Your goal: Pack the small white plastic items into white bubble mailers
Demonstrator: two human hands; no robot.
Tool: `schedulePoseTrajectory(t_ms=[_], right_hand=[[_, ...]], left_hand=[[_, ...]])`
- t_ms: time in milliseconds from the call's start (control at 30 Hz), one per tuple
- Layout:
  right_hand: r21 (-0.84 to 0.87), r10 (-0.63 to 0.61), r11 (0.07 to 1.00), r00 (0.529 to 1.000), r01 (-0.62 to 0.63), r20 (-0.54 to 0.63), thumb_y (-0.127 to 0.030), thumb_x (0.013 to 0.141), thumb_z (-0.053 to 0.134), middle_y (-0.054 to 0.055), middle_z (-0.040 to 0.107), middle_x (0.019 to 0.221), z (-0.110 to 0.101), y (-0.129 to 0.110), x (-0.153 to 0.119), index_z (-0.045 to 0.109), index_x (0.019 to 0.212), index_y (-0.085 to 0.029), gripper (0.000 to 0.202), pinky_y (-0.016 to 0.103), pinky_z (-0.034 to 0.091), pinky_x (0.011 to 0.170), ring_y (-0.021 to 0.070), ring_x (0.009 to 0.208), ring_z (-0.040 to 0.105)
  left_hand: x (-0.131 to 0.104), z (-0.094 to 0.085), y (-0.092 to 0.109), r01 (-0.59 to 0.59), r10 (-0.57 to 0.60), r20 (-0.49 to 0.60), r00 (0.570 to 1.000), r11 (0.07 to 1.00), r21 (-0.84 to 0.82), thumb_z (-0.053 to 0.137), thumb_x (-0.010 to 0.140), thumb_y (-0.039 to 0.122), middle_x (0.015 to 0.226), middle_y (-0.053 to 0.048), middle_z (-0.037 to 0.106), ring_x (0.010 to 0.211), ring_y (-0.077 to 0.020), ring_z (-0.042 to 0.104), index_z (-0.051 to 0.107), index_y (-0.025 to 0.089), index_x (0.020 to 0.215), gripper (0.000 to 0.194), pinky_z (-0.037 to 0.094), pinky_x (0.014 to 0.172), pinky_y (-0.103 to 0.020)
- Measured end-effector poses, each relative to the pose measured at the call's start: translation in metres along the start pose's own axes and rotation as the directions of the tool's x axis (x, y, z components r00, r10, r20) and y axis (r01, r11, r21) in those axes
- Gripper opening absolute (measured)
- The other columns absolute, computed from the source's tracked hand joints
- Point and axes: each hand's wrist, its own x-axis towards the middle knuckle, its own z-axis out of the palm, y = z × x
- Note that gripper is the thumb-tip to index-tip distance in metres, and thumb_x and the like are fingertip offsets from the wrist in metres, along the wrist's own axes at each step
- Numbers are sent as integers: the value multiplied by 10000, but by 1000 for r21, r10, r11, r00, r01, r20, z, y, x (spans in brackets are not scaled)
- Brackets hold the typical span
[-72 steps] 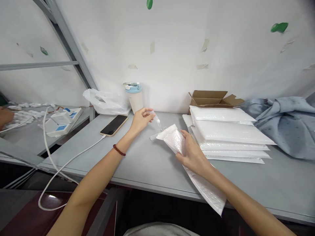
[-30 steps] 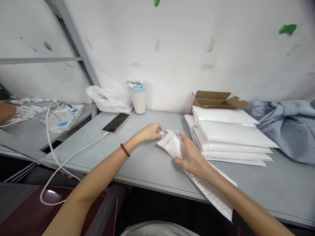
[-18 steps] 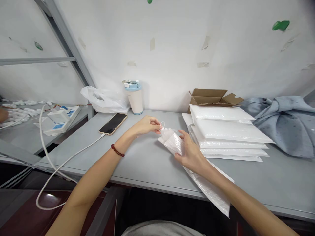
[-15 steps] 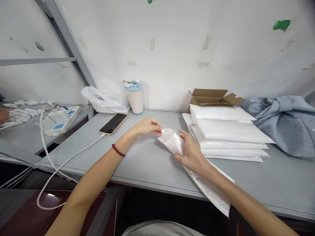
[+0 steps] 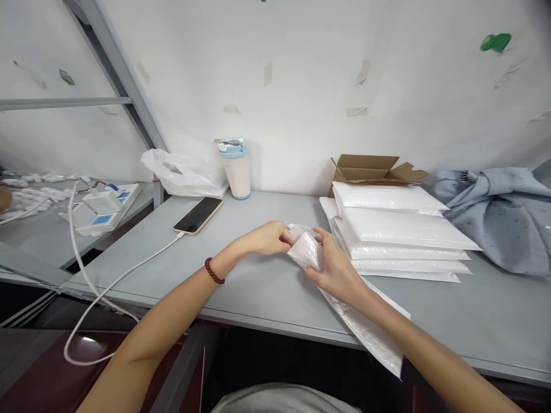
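Note:
A white bubble-lined bag (image 5: pixel 365 327) lies slantwise across the grey table's front edge, its upper end folded or bunched. My right hand (image 5: pixel 333 267) grips that upper part between thumb and fingers. At the bag's upper left end is my left hand (image 5: pixel 271 238), with a dark red bead bracelet on the wrist. Its fingers are closed, and the tips are hidden at the bag's end, so what they hold cannot be made out. Just right of the bag stands a stack of white padded bags (image 5: pixel 404 229).
Behind the stack is an open cardboard box (image 5: pixel 365 166), with blue-grey cloth (image 5: pixel 512 218) to its right. A phone (image 5: pixel 198 215) on a white cable, a cup (image 5: pixel 237 172) and a plastic bag (image 5: pixel 183 175) are at the left. A power strip (image 5: pixel 105 212) sits farther left.
My left hand has moved right and toward me, onto the bag's end. The small white looped item that showed at its fingertips is now out of sight. My right hand has stayed put.

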Motion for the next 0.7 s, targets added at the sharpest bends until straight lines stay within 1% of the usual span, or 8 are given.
schedulePoseTrajectory(t_ms=[67,133,200,233,267,400,533,700], right_hand=[[3,2,1000,1000,-2,6,-221,654,545,181,518,1270,0,0,0,248,1371,-145,780,496,469,903,331,1168,526],[-3,12,1000,1000,-12,22,-225,660,546,195,502,1297,0,-1,0,241,1377,-134,784,503,456,925,335,1198,505],[-11,16,1000,999,-16,48,-228,670,546,208,488,1315,0,-2,0,225,1388,-113,795,505,438,957,333,1227,481],[-17,13,1000,998,-12,61,-228,674,544,211,483,1322,0,-2,0,215,1395,-104,802,505,430,972,331,1241,468],[-26,9,1000,997,-7,72,-228,676,543,213,479,1328,0,-2,0,206,1401,-99,809,506,422,984,331,1252,457],[-85,3,996,994,6,107,-235,673,549,208,447,1371,0,-2,-1,206,1411,-108,823,525,403,1004,351,1274,426],[-104,5,995,993,7,120,-249,669,559,210,428,1384,-1,-1,-1,212,1418,-106,838,516,402,1010,349,1295,405],[-73,54,996,991,-46,124,-237,670,560,215,452,1361,-1,-1,0,198,1425,-91,851,507,397,1015,335,1287,422]], left_hand=[[1,-2,-1,-11,12,24,1000,998,-55,507,670,142,599,12,598,568,-101,441,735,119,697,231,327,539,-221],[5,-5,-6,45,-54,-154,987,997,-64,487,698,152,636,-6,638,590,-117,491,733,122,703,247,368,567,-227],[12,-8,-17,127,-119,-404,907,992,-8,477,724,148,725,-39,686,662,-144,556,732,117,739,257,423,638,-244],[16,-9,-25,159,-122,-493,862,987,35,482,730,141,793,-56,707,716,-160,584,733,116,780,257,444,686,-256],[21,-9,-32,166,-101,-521,848,983,80,506,729,135,888,-70,720,790,-177,604,734,118,853,260,458,744,-268],[40,-3,-56,11,42,-381,924,991,135,622,751,209,1164,-84,672,989,-205,604,677,165,1116,372,456,893,-301],[48,-3,-62,-40,100,-309,946,980,194,558,811,209,947,-74,710,842,-183,609,734,156,899,204,463,816,-286],[23,-33,-58,-3,29,-305,952,996,86,590,788,270,857,-47,726,772,-172,609,758,151,842,213,458,734,-259]])
